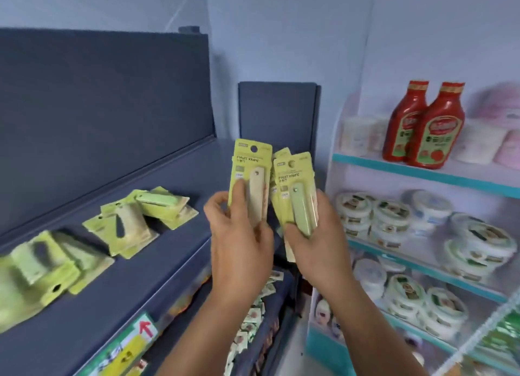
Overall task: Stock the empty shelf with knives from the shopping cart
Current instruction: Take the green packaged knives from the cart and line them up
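My left hand [239, 243] grips a yellow-green "Fruit Knife" card with a beige knife [249, 178], held upright in the middle of the view. Beside it my right hand [315, 243] grips a small bunch of the same cards, the front one carrying a green knife [295, 195]. Both hands are above the right end of the dark blue shelf [157, 263]. On that shelf lie several knife packs in loose piles: one at the far left [42, 271], one in the middle [123, 229] and one further back [166, 206]. The shopping cart is out of view.
A white rack with teal edges [422, 173] stands at the right, holding two red sauce bottles [422, 125] and several round white tubs [394, 215]. Below the blue shelf a lower shelf holds small sachets [253, 319]. A price label with a red arrow [140, 333] marks the shelf front.
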The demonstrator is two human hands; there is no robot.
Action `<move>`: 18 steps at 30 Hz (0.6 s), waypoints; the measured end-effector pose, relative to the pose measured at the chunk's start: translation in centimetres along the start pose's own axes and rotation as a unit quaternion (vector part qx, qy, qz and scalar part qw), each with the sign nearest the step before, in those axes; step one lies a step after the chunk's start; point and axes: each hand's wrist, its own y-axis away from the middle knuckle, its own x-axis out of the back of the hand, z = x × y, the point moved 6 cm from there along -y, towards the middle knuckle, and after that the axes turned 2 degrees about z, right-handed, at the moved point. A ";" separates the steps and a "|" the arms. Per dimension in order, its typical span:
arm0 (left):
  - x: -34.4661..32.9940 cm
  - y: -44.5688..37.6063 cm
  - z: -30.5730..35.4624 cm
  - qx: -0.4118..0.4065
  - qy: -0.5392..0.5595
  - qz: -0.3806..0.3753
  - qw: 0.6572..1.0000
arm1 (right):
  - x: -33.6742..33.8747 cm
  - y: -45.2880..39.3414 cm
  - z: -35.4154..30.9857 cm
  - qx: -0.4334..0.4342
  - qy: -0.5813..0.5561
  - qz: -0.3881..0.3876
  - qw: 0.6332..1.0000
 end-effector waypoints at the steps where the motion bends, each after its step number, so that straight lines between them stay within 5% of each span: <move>1: 0.7 -0.6 -0.8 0.011 -0.011 0.008 1.000 | -1.3 -0.7 -0.7 0.008 -0.007 -0.009 1.000; 12: 4.5 -6.7 -6.1 0.087 -0.121 0.098 0.984 | -11.9 -8.7 -4.5 0.049 -0.075 -0.139 0.986; 18: 2.9 -10.4 -8.0 0.179 -0.210 0.086 0.957 | -15.9 -13.8 -4.4 0.083 -0.081 -0.233 0.966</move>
